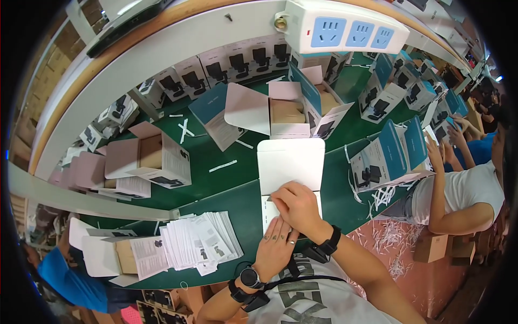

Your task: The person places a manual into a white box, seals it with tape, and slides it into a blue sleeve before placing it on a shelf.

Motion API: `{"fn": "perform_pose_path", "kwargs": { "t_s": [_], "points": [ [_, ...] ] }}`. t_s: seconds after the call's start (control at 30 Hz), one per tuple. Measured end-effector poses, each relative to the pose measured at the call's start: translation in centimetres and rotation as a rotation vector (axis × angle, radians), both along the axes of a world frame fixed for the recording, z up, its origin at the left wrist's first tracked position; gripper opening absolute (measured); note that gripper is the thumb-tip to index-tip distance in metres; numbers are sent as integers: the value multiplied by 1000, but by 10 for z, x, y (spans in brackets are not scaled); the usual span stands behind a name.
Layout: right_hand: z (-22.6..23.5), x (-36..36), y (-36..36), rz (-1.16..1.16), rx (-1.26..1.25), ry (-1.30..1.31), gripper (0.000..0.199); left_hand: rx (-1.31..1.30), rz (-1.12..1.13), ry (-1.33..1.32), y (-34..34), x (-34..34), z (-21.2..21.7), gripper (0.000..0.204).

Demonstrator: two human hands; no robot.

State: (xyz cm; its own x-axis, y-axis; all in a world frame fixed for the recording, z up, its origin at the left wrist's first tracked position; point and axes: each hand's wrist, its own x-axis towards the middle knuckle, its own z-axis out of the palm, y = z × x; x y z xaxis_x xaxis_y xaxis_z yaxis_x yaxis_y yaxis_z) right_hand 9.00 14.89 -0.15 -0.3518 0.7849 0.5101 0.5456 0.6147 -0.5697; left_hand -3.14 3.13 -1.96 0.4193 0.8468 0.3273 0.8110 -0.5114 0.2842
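Observation:
Directly in front of me on the green table is a small white carton (291,164), its lid flap raised and tilted away from me. My right hand (298,206) is over its near part, fingers bent and closed at the left edge; whatever they pinch is hidden, though a small grey bit shows beneath the fingertips. Flat against the carton's near side lies my left hand (276,244), fingers stretched out and side by side, touching the right hand near its wrist. My hands cover much of the carton's front and inside.
Left of me lies a fanned stack of printed leaflets (199,240) beside an open carton (102,254). More open cartons (288,116) stand ahead on the green table (210,178). A white power strip (345,29) hangs above. At right, a co-worker (458,191) sits near paper strips (384,198).

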Motion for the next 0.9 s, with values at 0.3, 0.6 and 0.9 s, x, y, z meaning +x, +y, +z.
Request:
{"fn": "perform_pose_path", "kwargs": {
  "t_s": [0.3,0.6,0.9],
  "points": [
    [21,5,7,177,-91,-52,16,-173,-33,53,7,13,-7,44],
    [43,130,16,-201,-299,6,25,10,-26,91,33,16,6,50],
    [22,139,45,-75,-536,745,43,-186,-64,10,38,42,77,57]
  ]
}}
